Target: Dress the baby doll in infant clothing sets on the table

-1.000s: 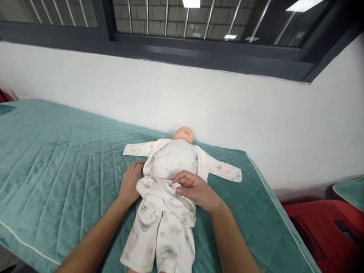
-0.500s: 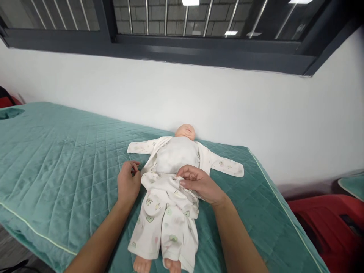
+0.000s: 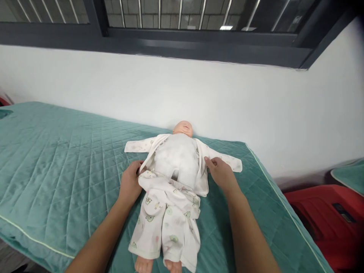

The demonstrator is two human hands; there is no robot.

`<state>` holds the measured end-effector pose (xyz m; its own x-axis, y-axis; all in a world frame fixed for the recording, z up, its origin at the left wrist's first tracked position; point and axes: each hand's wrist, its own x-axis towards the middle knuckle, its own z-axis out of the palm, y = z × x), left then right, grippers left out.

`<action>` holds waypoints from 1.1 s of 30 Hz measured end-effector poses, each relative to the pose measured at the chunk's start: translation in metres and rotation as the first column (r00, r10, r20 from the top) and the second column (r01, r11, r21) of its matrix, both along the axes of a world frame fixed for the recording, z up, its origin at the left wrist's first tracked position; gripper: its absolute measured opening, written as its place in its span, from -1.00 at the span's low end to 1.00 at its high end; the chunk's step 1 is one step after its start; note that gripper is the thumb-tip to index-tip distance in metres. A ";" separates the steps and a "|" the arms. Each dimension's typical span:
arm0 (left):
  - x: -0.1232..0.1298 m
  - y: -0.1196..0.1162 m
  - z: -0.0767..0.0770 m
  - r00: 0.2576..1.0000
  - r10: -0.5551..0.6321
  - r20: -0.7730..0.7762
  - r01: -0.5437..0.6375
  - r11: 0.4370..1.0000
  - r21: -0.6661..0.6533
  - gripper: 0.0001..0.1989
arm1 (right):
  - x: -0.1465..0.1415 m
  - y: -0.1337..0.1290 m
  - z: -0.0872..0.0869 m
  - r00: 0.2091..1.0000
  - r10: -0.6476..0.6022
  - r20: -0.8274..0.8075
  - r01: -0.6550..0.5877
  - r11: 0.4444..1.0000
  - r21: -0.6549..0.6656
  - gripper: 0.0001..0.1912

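A baby doll (image 3: 182,129) lies on its back, its feet toward me. It wears an open white baby jacket (image 3: 202,178) with sleeves spread out, and printed white trousers (image 3: 170,220). The doll's pale torso (image 3: 178,155) shows between the front panels, with a small dark gap low on it above the waistband. My left hand (image 3: 131,182) is closed on the jacket's edge at the left, beside the waist; its fingertips are partly hidden. On the right, my right hand (image 3: 223,175) pinches the other front edge below the sleeve.
A green quilted cover (image 3: 71,163) lies under the doll, its piped edge running down the right. Behind stands a white wall (image 3: 142,87) below a dark window frame (image 3: 199,45) with metal bars. A red plastic object (image 3: 321,223) is at the lower right.
My right hand has moved from the trouser waistband up and right to the jacket's edge. The waistband sits lower in the middle. My left hand has closed on the left panel.
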<state>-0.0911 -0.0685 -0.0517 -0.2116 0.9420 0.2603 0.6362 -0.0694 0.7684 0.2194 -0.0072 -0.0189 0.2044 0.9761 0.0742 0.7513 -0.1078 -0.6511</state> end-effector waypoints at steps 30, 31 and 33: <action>-0.007 0.058 0.011 0.969 -0.130 0.208 0.164 0.974 -0.154 -0.79 | -0.001 0.010 -0.024 0.986 -0.014 -0.167 0.015 1.000 0.004 -0.69; -0.008 0.055 0.013 0.943 -0.103 0.316 0.149 0.981 -0.126 -0.75 | -0.001 0.009 -0.022 0.985 0.000 -0.172 0.000 1.000 0.001 -0.68; -0.011 0.052 0.016 0.862 -0.059 0.504 0.104 0.993 -0.062 -0.67 | -0.001 0.007 -0.017 0.983 0.022 -0.185 -0.022 1.000 0.003 -0.64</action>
